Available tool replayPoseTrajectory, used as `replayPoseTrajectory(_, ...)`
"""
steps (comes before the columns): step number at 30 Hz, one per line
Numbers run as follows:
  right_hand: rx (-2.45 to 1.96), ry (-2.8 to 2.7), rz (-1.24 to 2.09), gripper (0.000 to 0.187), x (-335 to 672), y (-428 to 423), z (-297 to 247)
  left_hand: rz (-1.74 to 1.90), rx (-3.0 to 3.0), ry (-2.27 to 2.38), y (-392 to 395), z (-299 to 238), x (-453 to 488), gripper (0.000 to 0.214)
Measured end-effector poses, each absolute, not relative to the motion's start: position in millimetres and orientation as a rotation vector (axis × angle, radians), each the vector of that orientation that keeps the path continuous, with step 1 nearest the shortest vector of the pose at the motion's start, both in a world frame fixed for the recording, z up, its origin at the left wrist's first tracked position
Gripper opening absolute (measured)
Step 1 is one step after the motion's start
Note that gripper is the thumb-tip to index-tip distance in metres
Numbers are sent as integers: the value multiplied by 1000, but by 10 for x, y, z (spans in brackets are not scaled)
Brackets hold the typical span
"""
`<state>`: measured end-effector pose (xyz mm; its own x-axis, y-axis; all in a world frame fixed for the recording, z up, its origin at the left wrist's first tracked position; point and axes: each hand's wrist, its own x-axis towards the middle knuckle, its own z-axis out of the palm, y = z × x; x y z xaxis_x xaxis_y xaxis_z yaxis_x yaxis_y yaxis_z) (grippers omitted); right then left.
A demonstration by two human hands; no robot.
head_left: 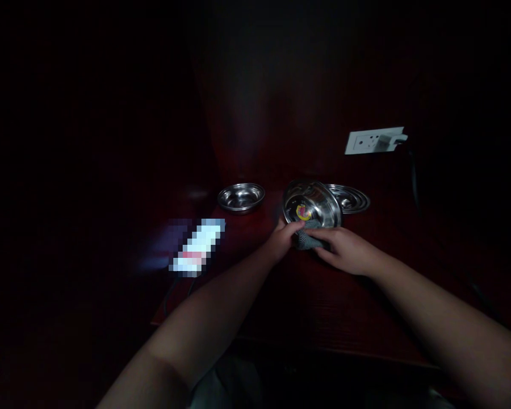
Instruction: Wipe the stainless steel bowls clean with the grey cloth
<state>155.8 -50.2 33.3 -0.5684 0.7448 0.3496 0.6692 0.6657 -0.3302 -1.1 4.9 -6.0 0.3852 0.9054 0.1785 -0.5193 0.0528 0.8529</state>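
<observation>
While one bowl [330,204] is leaning on its side above the worktop [302,307], two hands are working on it with one cloth [307,240]. The left hand [282,238] is gripping the near edge of the bowl, its thumb lying in front; its other fingers are mostly hiding. The right hand [347,250] is pinching the cloth between its fingers and is pressing it against the bowl's near rim. Two more metal pieces are resting on the worktop: one shallow dish [241,197] to the left, and one round piece [355,200] partly behind the bowl, and I cannot tell whether this is a lid or a plate. One glowing screen [198,250] is lying near the left edge.

The worktop is showing a dark red colour, and the room is staying very dim. On the wall [272,136], one white socket [360,144] is holding one plug [394,141], with a dark cord [414,179] hanging beside it.

The bowl is shining smoothly and is carrying one yellow and red sticker [303,212]. The grey cloth is looking rough and bunched. The round piece is showing rings.
</observation>
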Motion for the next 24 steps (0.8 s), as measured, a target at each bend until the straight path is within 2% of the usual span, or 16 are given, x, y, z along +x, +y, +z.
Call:
replayPoseTrajectory(15, -1126, -2368, 10, 46, 1595, -465, 197, 1245, 1074, 493, 45, -131, -13, 55)
replayPoseTrajectory(21, -1094, -2371, -34, 44, 1581, -470, 201, 1168, 1113, 467, -46, -24, -43, 66)
replayPoseTrajectory(24, -1098, -2380, -45, 43, 1575, -470, 210, 1183, 1117, 504, -65, 5, -43, 63)
